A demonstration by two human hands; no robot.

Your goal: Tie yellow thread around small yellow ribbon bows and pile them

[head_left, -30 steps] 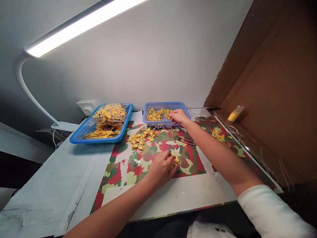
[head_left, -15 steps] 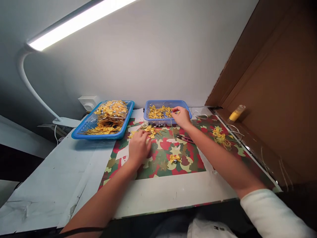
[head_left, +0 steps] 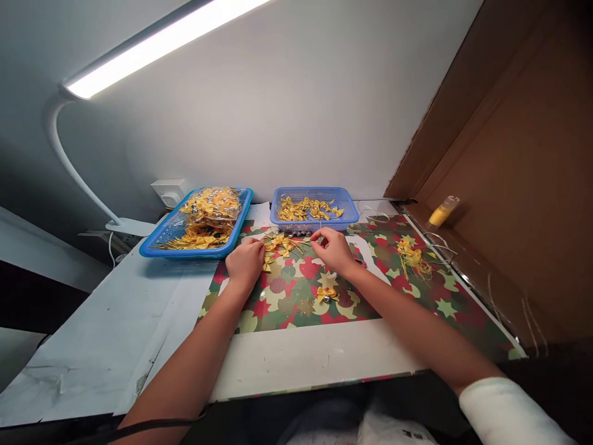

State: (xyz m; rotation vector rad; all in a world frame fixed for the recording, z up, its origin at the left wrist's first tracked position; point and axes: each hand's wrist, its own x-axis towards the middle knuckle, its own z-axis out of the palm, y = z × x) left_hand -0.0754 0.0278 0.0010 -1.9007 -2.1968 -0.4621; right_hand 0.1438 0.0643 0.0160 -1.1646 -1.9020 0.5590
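Observation:
My left hand (head_left: 246, 262) is closed at the left edge of a small pile of yellow ribbon bows (head_left: 281, 244) with gold stems. Its fingertips touch the pile, and what they grip is hidden. My right hand (head_left: 332, 250) pinches a thin pale thread in front of the blue-violet basket (head_left: 352, 213). Below it, a single yellow bow with a silver bell (head_left: 327, 295) lies on the patterned sheet (head_left: 278, 309). A row of small silver bells (head_left: 296, 233) sits between the basket and the pile.
A blue tray (head_left: 152, 247) at left holds bagged and loose bows. More bows (head_left: 308, 209) lie in the basket. At right are a bow with tangled threads (head_left: 411, 254) and a yellow-filled bottle (head_left: 443, 210). A lamp (head_left: 60, 142) stands left; a cardboard wall (head_left: 509, 123) rises right.
My right hand has come down from the basket toward the sheet. My left hand has moved slightly left and back, its fingers now closed at the pile's edge.

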